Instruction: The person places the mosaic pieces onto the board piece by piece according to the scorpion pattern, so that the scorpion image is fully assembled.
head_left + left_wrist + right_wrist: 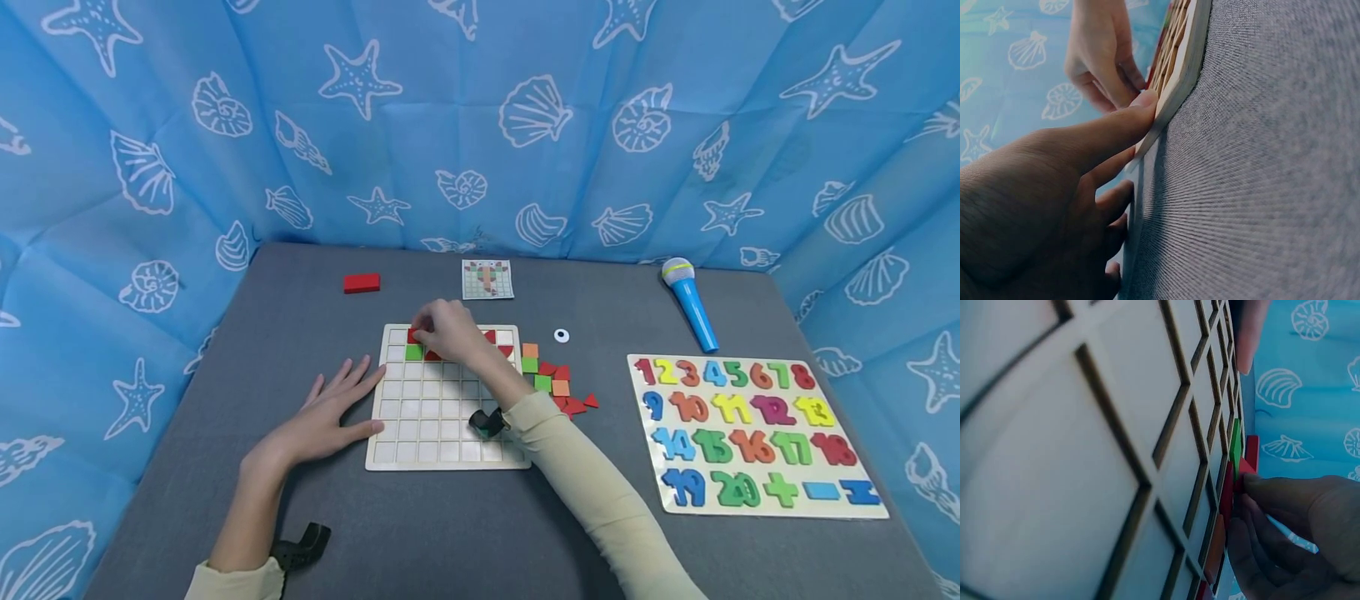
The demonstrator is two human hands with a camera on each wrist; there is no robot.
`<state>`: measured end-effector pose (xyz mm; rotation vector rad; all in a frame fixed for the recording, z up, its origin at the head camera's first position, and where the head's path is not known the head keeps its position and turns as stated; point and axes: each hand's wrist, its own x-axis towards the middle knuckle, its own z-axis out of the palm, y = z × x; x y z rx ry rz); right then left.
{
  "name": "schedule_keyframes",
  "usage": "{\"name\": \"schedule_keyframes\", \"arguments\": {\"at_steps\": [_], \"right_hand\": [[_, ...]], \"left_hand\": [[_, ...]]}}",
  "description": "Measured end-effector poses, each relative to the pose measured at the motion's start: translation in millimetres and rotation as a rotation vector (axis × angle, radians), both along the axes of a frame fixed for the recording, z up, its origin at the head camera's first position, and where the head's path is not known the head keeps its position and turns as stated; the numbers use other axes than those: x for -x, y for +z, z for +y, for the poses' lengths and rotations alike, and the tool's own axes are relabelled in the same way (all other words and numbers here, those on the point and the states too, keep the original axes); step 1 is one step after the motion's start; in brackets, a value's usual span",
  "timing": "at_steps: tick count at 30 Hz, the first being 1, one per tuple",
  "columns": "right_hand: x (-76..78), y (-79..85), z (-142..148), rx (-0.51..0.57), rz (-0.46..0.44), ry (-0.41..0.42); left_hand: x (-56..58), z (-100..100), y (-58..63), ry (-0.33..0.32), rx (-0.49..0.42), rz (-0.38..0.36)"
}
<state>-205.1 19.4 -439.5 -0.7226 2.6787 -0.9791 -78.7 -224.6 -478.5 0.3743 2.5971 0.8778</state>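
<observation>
A pale square grid board lies on the grey table. My right hand is over its upper left cells and pinches a small red tile between thumb and fingers. Just below that spot a green square tile sits in a cell. Red triangle tiles show in the upper rows, and my right hand hides part of these rows. My left hand lies with fingers spread at the board's left side, its thumb touching the edge and the other fingers on the table.
Loose red, green and orange tiles lie right of the board. Behind it are a red block and a picture card. An eye-patterned disc, a toy microphone and a number puzzle are farther right.
</observation>
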Motion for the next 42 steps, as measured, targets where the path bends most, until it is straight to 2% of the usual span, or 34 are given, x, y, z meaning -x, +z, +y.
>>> {"name": "schedule_keyframes", "arguments": {"at_steps": [9, 19, 29, 37, 42], "right_hand": [[-1.5, 0.3, -2, -0.041, -0.011, -0.026], [-4.7, -0.5, 13, 0.035, -0.052, 0.016], [-13.5, 5.6, 65, 0.106, -0.040, 0.028], [-25.9, 11.7, 120, 0.049, -0.081, -0.016], [-34.6, 15.9, 154, -0.004, -0.100, -0.034]], "left_hand": [[-0.7, 0, -0.7, -0.005, -0.013, 0.019], [-6.5, -1, 4.8, -0.019, -0.095, 0.080], [-4.5, -2, -2.1, -0.010, -0.089, 0.100], [-3.1, -4, -10.2, -0.024, -0.094, 0.118], [-4.6, -3, -2.5, -0.020, -0.093, 0.099]]}}
